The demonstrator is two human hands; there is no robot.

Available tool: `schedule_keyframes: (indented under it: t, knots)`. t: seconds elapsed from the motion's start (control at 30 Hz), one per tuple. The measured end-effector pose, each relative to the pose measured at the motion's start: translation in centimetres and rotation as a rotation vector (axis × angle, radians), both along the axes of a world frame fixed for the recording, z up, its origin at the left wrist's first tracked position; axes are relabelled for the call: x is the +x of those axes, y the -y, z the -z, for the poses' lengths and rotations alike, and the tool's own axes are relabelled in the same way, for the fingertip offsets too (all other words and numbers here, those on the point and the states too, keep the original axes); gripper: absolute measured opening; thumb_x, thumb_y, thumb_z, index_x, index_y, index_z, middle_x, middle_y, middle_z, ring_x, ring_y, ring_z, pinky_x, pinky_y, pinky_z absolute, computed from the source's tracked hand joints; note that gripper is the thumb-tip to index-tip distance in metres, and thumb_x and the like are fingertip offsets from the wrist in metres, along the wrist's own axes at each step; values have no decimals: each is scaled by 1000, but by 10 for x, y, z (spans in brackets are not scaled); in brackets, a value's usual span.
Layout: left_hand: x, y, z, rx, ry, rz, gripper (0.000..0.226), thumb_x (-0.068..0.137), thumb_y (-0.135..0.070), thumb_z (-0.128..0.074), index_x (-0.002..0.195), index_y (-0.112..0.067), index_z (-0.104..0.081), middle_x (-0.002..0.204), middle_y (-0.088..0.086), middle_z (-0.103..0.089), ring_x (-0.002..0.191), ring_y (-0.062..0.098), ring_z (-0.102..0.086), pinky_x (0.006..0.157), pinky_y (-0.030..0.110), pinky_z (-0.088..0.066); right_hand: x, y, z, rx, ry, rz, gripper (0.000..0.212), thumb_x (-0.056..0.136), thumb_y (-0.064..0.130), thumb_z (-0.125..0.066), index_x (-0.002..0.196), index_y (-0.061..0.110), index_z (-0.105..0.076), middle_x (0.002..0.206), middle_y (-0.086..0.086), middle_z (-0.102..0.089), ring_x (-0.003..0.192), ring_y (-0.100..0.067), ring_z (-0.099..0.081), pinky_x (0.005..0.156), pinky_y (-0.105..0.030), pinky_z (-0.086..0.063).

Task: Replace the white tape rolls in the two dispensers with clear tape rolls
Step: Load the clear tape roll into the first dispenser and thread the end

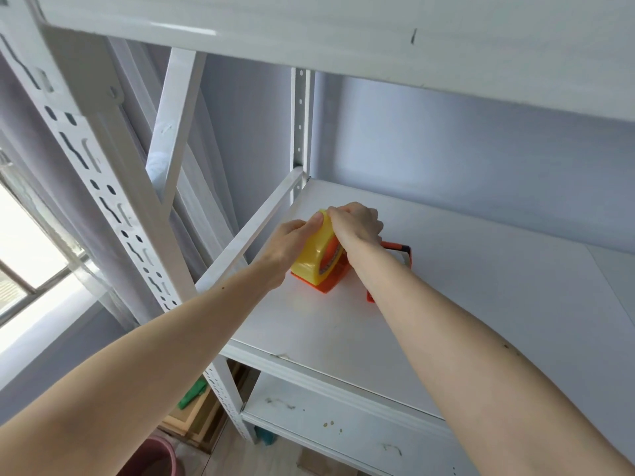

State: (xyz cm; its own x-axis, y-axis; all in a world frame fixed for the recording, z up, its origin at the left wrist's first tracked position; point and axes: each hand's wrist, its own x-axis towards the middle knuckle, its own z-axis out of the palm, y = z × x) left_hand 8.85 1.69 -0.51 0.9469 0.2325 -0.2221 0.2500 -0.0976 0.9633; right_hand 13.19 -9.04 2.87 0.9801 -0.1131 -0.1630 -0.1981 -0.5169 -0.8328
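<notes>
- the tape roll point(311, 259) is a thick roll with a glossy yellowish, half see-through look; it stands on its edge in an orange dispenser point(326, 281) near the middle of the frame.
- the inner side of the roll shows an orange core with some dark print, too small to read.
- the dispenser stands on the white shelf point(464, 304), close to the left edge of the shelf and just beside the slanted white brace.
- the left hand point(287, 250) is closed around the left side of the roll, with the thumb pressed on the top of it.
- the right hand point(355, 225) is curled over the top right of the roll, fingertips pinching at its upper edge; i cannot tell if it holds a loose tape end or only the roll.
- a second orange dispenser point(398, 250) lies behind the right wrist; only a thin orange and dark part above the arm and a small orange piece below it are seen, and the arm hides whatever it carries.
- the base of the first dispenser is partly covered by the roll and the right forearm, so its cutter is not seen.
- at the lower left of the frame, under the shelf, something green point(192, 395) and a pinkish bucket rim point(154, 456) are cut off and hard to make out.
</notes>
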Motion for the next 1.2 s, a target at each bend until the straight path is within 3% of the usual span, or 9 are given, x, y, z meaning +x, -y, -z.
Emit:
schedule_keyframes:
  t: [0.13,0.23,0.33,0.47,0.57,0.7,0.93,1.1,1.2]
  knots:
    - [5,0,-7,43,-58,-37,57,76,-69,-63,99,-17,-70,97,3,-71,88,21,-66,82,36,-51,8,6,-3,86,34,10,15,77,33,-67,67,23,-63,82,3,-64,98,-30,-63,95,-44,-51]
    - [9,7,-16,109,-110,-60,71,63,-80,-64,96,-18,-69,96,3,-71,88,24,-67,87,40,-54,15,12,-3,90,-1,39,12,81,27,-68,77,17,-62,90,-2,-66,96,-33,-65,92,-39,-53]
    - [13,10,-25,149,-163,-46,87,58,-86,-60,110,-16,-66,104,4,-70,94,26,-66,86,39,-53,22,18,-7,60,-44,47,17,84,22,-69,96,13,-61,102,-8,-64,85,-29,-61,67,-29,-51]
    - [13,7,-27,51,-192,-25,55,81,-65,-61,112,-20,-54,111,3,-63,96,26,-60,84,37,-49,32,19,-13,-28,-58,-45,26,81,25,-75,93,8,-60,89,-7,-60,73,-23,-56,43,-22,-35]
    - [17,1,-25,36,-180,-61,41,87,-52,-64,112,-22,-53,114,5,-62,98,28,-60,89,39,-50,38,20,-13,-70,-33,-123,30,85,32,-63,93,5,-72,86,-4,-71,74,-21,-61,50,-24,-38]
    - [20,-5,-27,145,-177,-109,47,80,-65,-60,102,-23,-64,107,5,-67,97,30,-66,95,44,-51,41,26,-19,-49,-106,-229,44,88,42,-50,94,7,-76,84,1,-78,79,-16,-66,61,-27,-39]
    - [26,-3,-30,203,-195,-98,46,85,-64,-56,106,-23,-62,107,4,-66,99,28,-65,93,42,-52,47,22,-13,-179,-20,-227,28,78,28,-79,92,6,-70,83,-8,-76,73,-20,-75,72,-33,-60]
    - [26,-2,-30,218,-191,-96,44,86,-63,-55,104,-24,-62,107,5,-67,97,29,-66,94,45,-53,50,17,-8,-348,99,-331,22,83,26,-70,80,6,-62,77,-8,-66,77,-27,-68,79,-41,-60]
    - [28,-2,-30,245,-183,-90,42,88,-62,-53,103,-24,-60,107,4,-65,99,27,-65,94,42,-52,47,16,-11,-473,121,-430,33,94,23,-58,66,11,-46,70,-6,-52,75,-29,-61,69,-33,-53]
